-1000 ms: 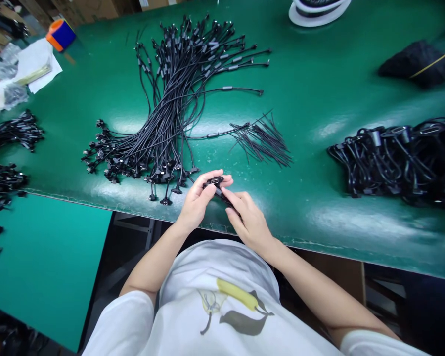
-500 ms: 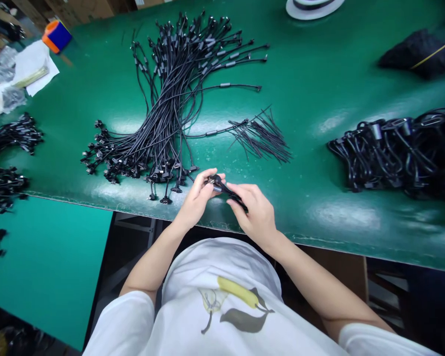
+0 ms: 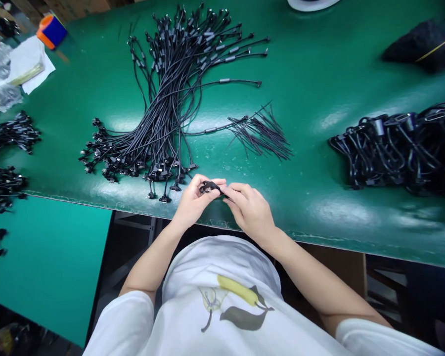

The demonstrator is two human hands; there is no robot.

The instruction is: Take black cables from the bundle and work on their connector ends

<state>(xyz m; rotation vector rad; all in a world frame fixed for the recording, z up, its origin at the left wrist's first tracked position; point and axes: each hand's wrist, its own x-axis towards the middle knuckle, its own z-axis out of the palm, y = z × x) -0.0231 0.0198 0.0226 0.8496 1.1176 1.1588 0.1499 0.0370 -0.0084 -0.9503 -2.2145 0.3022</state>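
Note:
Close to the table's front edge, my left hand point(image 3: 195, 200) is closed on a black cable point(image 3: 210, 187) whose plug end shows between thumb and fingers. My right hand point(image 3: 250, 207) meets it from the right, its fingertips pinched on the same cable, most of which the fingers hide. Ahead and to the left lies a large loose bundle of black cables point(image 3: 163, 106) with plugs at both ends. A small pile of thin black ties point(image 3: 261, 133) lies beyond my right hand.
Folded, bundled black cables point(image 3: 393, 148) lie in a row at right, below a dark bag point(image 3: 422, 47). More cables point(image 3: 7, 183) sit at the left edge. An orange and blue tape roll point(image 3: 52, 32) and white paper point(image 3: 31, 64) are at the far left.
Both hands have drawn closer together and turned. The cable, earlier seen as a folded length between them, is now mostly covered by the fingers. The view has shifted slightly.

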